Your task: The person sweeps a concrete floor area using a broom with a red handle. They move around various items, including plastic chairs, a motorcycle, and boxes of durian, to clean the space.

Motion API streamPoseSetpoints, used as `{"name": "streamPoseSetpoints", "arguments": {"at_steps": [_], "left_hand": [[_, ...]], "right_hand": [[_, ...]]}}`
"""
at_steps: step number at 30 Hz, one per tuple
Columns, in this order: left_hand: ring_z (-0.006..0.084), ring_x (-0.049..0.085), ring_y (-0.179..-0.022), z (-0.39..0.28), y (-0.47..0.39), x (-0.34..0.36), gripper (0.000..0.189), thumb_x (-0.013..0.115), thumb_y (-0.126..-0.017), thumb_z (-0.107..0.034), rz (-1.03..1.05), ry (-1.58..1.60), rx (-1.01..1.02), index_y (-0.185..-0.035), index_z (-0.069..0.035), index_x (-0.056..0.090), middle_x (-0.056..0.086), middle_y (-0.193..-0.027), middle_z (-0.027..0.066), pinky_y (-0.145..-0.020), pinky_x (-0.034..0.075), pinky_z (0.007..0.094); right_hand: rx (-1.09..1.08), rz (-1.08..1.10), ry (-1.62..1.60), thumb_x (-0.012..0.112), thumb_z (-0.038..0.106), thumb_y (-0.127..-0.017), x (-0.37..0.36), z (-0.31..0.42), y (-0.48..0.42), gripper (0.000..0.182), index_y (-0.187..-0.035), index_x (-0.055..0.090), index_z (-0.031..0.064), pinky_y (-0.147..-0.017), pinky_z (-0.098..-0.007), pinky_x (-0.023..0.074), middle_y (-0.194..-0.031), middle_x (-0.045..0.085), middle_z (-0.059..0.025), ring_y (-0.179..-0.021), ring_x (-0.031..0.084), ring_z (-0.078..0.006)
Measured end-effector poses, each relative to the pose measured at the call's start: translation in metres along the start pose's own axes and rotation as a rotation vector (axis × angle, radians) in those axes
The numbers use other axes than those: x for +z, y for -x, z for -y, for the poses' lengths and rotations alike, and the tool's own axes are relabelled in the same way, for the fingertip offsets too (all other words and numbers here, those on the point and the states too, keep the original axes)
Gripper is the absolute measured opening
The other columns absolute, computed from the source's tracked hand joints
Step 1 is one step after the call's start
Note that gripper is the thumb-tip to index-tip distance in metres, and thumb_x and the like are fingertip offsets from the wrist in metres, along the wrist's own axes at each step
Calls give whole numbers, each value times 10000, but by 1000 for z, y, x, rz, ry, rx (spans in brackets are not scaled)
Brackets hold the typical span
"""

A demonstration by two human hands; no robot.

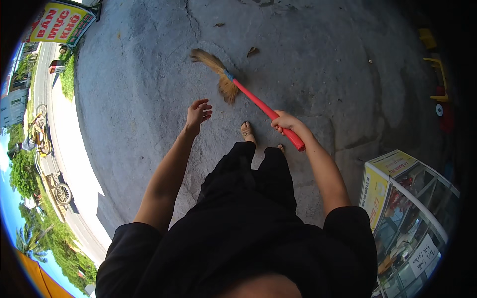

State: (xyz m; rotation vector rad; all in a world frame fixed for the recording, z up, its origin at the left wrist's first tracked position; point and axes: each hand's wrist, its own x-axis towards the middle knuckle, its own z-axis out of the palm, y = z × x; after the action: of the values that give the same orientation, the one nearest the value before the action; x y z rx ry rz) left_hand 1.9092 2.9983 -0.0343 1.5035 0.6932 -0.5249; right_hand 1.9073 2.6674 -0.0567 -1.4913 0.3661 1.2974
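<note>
My right hand (285,122) grips the red handle (257,100) of a grass broom. Its straw head (214,63) is spread against the grey concrete floor (149,85), ahead of my feet and to the left of the handle, with a blue binding (228,75) where the two join. My left hand (198,114) hovers with nothing in it, fingers bent and apart, just below and left of the bristles. A dry brown leaf (252,51) lies beyond the broom head, and a smaller leaf (219,25) sits farther off.
On the right stands a glass food display case (404,208) bearing writing. Yellow and red plastic items (439,78) are at the far right. To the left, a person rides a motorbike (41,134) with a wheeled cart along the road (46,80). A printed banner (61,24) hangs upper left.
</note>
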Motion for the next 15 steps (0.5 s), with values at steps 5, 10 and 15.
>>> {"name": "streamPoseSetpoints", "arguments": {"at_steps": [5,10,15], "left_hand": [[147,571,-747,7,-17,-19,282,468,-849,-153,-9,61,-57,-1115,-64,498,576,-897,61,-696,487,295],[148,571,-746,2,-36,-22,281,462,-854,-157,-38,67,-78,-1115,-64,502,576,-895,61,-691,485,296],[140,568,-728,-21,-51,-6,268,443,-869,-167,-39,121,-40,-1113,-75,508,579,-889,51,-679,479,284]], "right_hand": [[-81,-363,109,487,46,-706,-6,19,14,434,-1122,369,85,-350,-233,370,-600,438,-7,-398,421,-60],[-81,-135,-19,481,33,-727,5,30,97,643,-1307,211,99,-358,-228,382,-640,449,-30,-397,416,-64],[172,358,-421,468,16,-768,-19,21,103,516,-1242,289,117,-353,-186,356,-627,440,-12,-397,388,-19]]}}
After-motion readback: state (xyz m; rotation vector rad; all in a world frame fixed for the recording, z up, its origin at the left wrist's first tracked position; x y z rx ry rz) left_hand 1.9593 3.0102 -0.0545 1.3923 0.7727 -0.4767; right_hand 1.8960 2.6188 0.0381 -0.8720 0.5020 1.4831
